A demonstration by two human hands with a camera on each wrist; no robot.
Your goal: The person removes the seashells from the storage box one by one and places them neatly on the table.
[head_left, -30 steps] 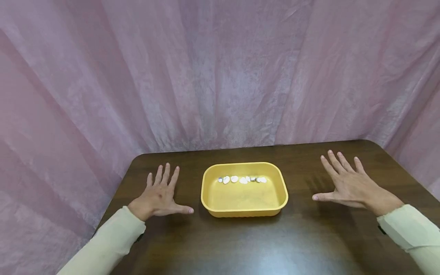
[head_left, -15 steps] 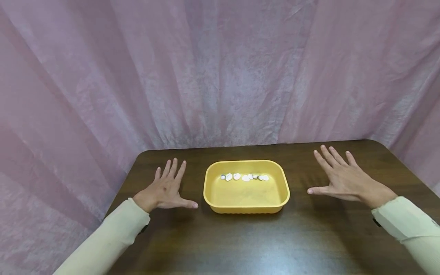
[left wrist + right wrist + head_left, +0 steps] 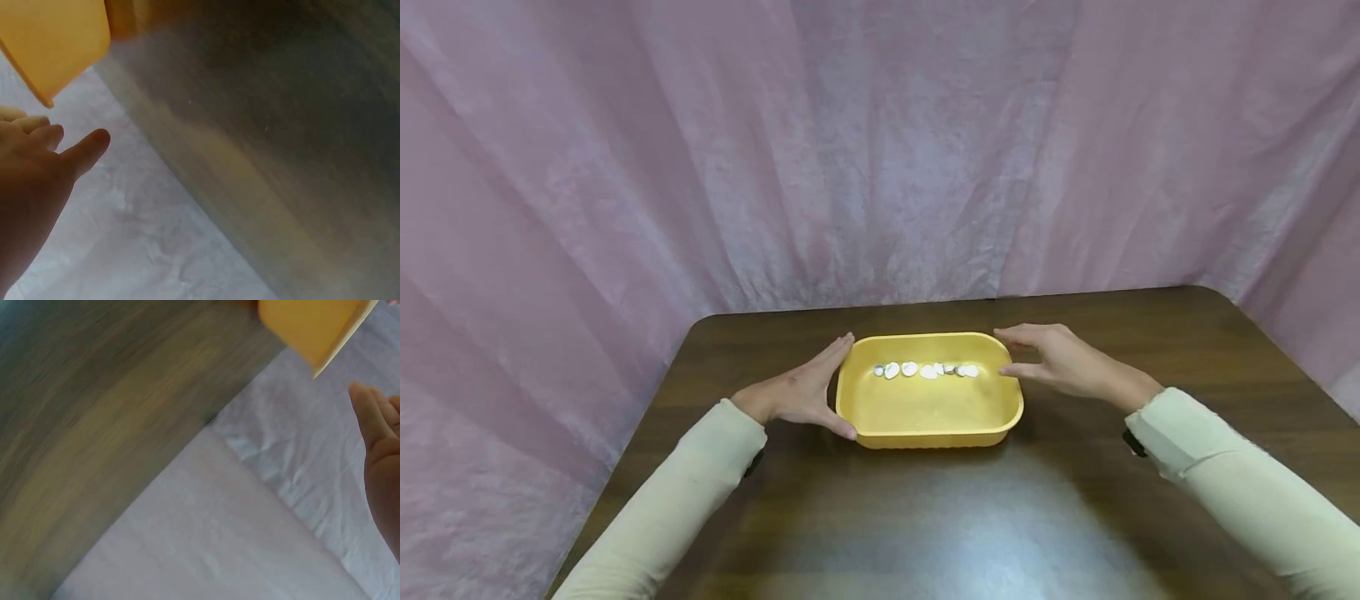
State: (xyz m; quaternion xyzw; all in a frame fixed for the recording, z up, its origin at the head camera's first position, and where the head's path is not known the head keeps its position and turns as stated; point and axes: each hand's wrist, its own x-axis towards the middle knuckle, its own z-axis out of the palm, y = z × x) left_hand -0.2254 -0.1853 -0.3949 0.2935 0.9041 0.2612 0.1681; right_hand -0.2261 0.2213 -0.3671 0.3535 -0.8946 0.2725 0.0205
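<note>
A yellow rectangular plastic basin (image 3: 925,412) sits on the table. Inside it, along the far part of the floor, lies a row of several small whitish, shiny round pieces (image 3: 910,369), too small to identify. At the basin's left end is my left hand (image 3: 801,396), thumb and fingers spread around that side. My right hand (image 3: 1063,362) is at the right end, its fingertips overlapping the rim in the head view. Both wrist views show a gap between the left hand (image 3: 37,169), the right hand (image 3: 384,450) and the basin's wall. Neither hand holds anything.
The dark brown wooden table (image 3: 880,517) has rounded far corners. Behind its far edge and along its left side hangs a pink velvety curtain (image 3: 880,167). Light glares off the near part of the tabletop.
Both hands have moved inward to the basin's two ends, from spread positions well out to its left and right. The right hand's fingers are now more bent. The basin stays in place.
</note>
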